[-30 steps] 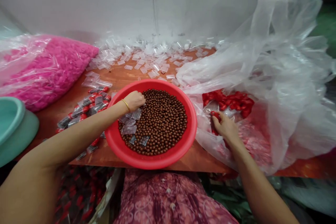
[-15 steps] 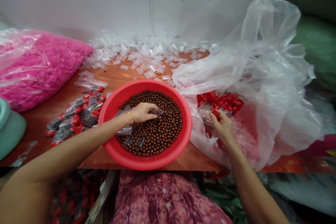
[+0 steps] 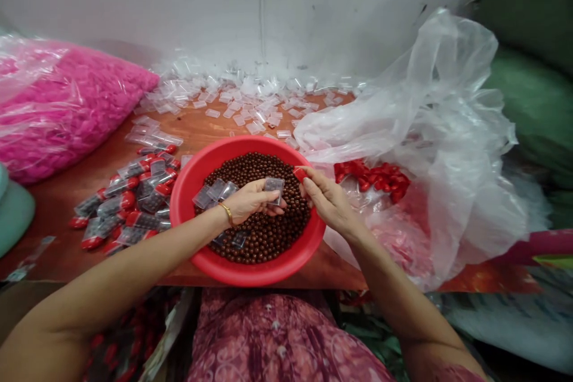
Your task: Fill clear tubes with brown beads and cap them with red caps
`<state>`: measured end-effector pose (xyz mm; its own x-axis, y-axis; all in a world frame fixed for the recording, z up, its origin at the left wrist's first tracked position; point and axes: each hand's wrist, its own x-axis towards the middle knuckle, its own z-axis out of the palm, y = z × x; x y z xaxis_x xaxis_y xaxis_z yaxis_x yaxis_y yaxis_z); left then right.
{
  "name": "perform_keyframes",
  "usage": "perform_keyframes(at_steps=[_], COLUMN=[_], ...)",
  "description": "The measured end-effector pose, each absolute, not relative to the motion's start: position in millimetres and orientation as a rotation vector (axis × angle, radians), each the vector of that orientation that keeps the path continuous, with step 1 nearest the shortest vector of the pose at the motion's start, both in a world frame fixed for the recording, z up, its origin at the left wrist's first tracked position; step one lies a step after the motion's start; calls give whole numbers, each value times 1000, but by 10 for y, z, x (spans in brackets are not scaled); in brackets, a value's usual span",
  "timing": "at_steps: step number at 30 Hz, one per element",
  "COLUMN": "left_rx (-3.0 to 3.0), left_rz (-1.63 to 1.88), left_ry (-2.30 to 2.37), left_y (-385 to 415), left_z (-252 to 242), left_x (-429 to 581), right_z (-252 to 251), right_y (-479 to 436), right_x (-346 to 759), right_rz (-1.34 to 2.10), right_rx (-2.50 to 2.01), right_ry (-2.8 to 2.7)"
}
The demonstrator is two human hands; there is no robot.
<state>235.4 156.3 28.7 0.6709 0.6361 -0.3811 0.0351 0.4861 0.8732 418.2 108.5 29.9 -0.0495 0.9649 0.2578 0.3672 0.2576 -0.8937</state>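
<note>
A red basin (image 3: pixel 181 191) holds many small brown balls (image 3: pixel 268 239). Over it, my left hand (image 3: pixel 250 202) pinches a small clear plastic container (image 3: pixel 274 187) with dark contents. My right hand (image 3: pixel 329 197), above the basin's right side, grips a small red cap (image 3: pixel 299 174) between thumb and fingers. The two hands are close but apart. Several other clear containers (image 3: pixel 215 191) lie on the balls beside my left wrist. Right of the basin, more red caps (image 3: pixel 376 178) sit in the mouth of a large clear plastic bag (image 3: pixel 403 125).
Filled containers with red caps (image 3: pixel 129 200) are piled left of the basin. Loose clear containers (image 3: pixel 250 110) are scattered along the wall. A bag of pink pieces (image 3: pixel 76 107) and a pale green vessel (image 3: pixel 13 212) stand at the left. The table's front edge runs below the basin.
My right hand has moved left from the bag to the basin, bringing a red cap. My left hand has lifted the clear container off the balls and turned it more upright.
</note>
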Motion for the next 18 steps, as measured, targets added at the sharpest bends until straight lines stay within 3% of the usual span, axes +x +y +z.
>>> perform_keyframes(at_steps=[18], left_rx=[1871], left_rz=[609], left_ry=[942], left_y=[1477], left_z=[211], left_x=[2366], right_z=[139], right_y=[1102], right_x=[3963], right_rz=[710], right_rx=[-1265], right_ry=[-1743])
